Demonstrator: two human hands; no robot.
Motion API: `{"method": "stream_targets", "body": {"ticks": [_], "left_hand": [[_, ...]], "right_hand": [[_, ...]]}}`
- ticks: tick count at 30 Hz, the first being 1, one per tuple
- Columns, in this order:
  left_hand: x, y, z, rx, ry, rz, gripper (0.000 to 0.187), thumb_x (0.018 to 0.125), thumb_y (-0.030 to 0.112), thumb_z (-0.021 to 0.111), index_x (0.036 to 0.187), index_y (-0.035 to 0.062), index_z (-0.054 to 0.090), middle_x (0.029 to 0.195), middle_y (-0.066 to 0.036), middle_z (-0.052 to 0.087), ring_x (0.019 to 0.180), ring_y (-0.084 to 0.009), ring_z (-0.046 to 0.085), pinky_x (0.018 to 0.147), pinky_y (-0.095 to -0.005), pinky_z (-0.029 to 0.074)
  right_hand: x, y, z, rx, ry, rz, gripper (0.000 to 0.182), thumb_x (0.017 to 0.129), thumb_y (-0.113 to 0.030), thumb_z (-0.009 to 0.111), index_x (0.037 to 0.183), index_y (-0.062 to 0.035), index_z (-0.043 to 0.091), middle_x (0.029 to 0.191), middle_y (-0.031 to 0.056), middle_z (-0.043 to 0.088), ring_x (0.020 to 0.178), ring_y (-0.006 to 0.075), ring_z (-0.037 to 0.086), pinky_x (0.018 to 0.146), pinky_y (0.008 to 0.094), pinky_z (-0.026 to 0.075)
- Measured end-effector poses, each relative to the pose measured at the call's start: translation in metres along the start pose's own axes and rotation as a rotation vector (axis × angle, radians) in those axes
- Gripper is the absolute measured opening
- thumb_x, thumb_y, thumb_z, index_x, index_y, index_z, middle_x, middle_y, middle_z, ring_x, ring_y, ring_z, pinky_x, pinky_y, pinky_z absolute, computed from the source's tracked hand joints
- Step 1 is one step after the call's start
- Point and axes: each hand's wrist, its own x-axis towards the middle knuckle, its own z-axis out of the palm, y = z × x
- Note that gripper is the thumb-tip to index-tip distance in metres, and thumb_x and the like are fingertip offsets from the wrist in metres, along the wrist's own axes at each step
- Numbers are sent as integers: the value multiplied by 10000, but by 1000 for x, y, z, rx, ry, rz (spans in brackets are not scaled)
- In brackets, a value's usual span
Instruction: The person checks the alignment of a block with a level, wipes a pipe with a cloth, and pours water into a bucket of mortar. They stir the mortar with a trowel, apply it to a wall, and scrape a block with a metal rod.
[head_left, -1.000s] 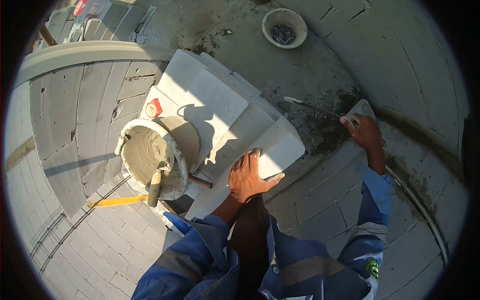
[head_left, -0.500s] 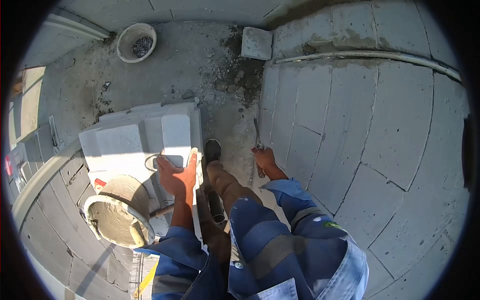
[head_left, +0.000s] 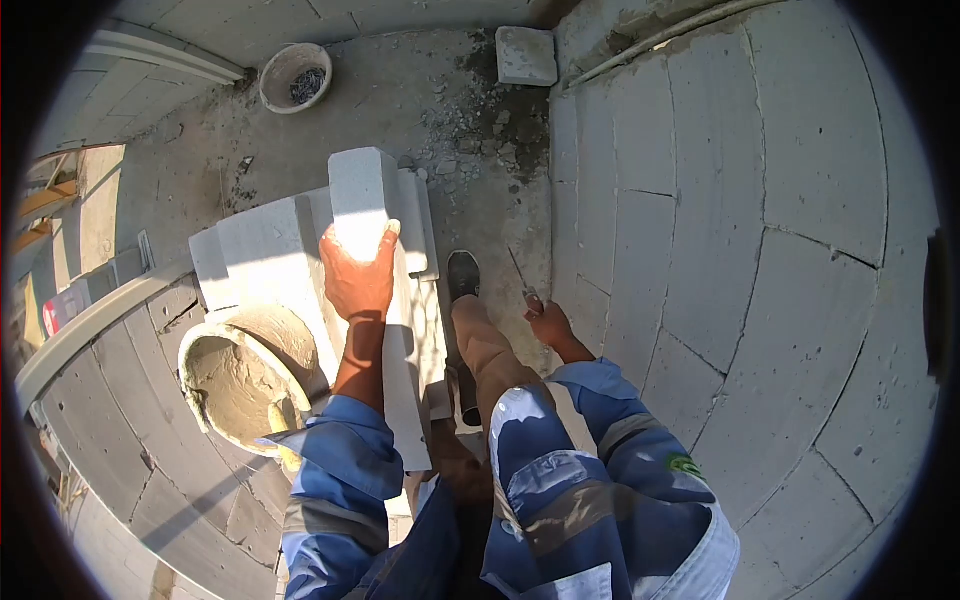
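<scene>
My left hand [head_left: 358, 272] is closed across a long pale aerated concrete block [head_left: 364, 185], with the thumb on its right side and the fingers on its left. The block's far end sticks out past the stack of similar blocks [head_left: 262, 245]; whether its near end rests on them is hidden by my arm. Away from the stack, near the wall on the right, my right hand [head_left: 549, 322] is wrapped round the handle of a thin-bladed trowel [head_left: 520, 268], seen nearly edge-on. The trowel points away from me and touches nothing visible.
Left of my forearm stands a bucket of wet mortar [head_left: 225, 375] with a yellow-handled tool [head_left: 290, 412] at its rim. A pale block wall [head_left: 700, 200] rises on the right. Farther off are rubble [head_left: 470, 140], a single block [head_left: 526, 56] and another bucket [head_left: 296, 78].
My left hand has taken the block up and away from me, so its far end now stands out beyond the stack. My right hand still holds the trowel, and the view has shifted slightly.
</scene>
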Motion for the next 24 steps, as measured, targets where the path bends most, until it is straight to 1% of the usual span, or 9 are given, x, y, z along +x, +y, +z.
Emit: {"method": "stream_targets", "body": {"ticks": [4,6,8,11,14,15,18,19,24], "left_hand": [[-44,-24,-13,-117,-19,198,831,781,258,781,1412,-74,352,1331,-284,466,1262,-423,450,1074,-438,353],[-77,-66,-13,138,4,420,913,753,232,798,1437,-94,289,1349,-305,436,1267,-449,435,1082,-449,344],[-111,-80,-28,125,-154,203,994,714,237,829,1440,-120,250,1388,-314,399,1299,-446,413,1097,-457,331],[-137,-120,-28,130,-157,285,986,743,319,805,1445,-97,251,1381,-323,394,1260,-495,427,1055,-533,360],[-140,-135,-19,224,-64,395,1030,740,329,809,1462,-87,205,1415,-326,362,1288,-508,398,1064,-553,347],[-141,-132,-23,205,-118,319,1047,754,328,798,1478,-71,156,1423,-332,343,1307,-519,370,1082,-562,327],[-139,-125,-23,203,-113,295,1055,752,329,796,1483,-64,145,1422,-342,337,1314,-504,370,1087,-556,319],[-142,-128,-22,110,-118,248,1089,742,339,822,1480,-99,152,1461,-325,293,1385,-442,301,1143,-499,255],[-143,-124,-26,233,-138,247,1070,744,334,802,1480,-90,150,1444,-333,309,1362,-452,321,1118,-520,282]], "right_hand": [[69,51,50,-143,-41,-54,554,858,-395,616,1047,125,587,1034,340,633,1033,489,607,879,508,497],[97,72,61,-237,-59,-136,545,856,-401,622,1033,114,592,1015,328,641,1019,482,618,867,508,504],[114,86,60,-352,-59,-146,506,853,-427,637,1010,54,620,980,298,658,986,455,643,840,513,515],[137,135,68,-436,110,-103,366,932,-382,548,1125,-77,608,903,269,644,905,409,662,750,510,517],[113,120,30,-310,-6,129,431,914,-405,581,1058,1,595,965,265,634,925,403,663,758,492,527],[105,124,24,-440,83,49,444,890,-390,635,1044,22,584,1018,235,636,943,388,668,777,481,539],[95,132,8,-679,139,115,349,876,-387,647,964,-50,622,994,191,666,981,369,673,799,496,550],[91,131,2,-791,146,85,245,933,-302,574,968,-64,623,1013,154,645,965,332,673,783,489,560],[105,156,13,-877,200,36,226,983,-203,456,984,-58,629,998,135,637,955,324,652,807,463,550]]}}
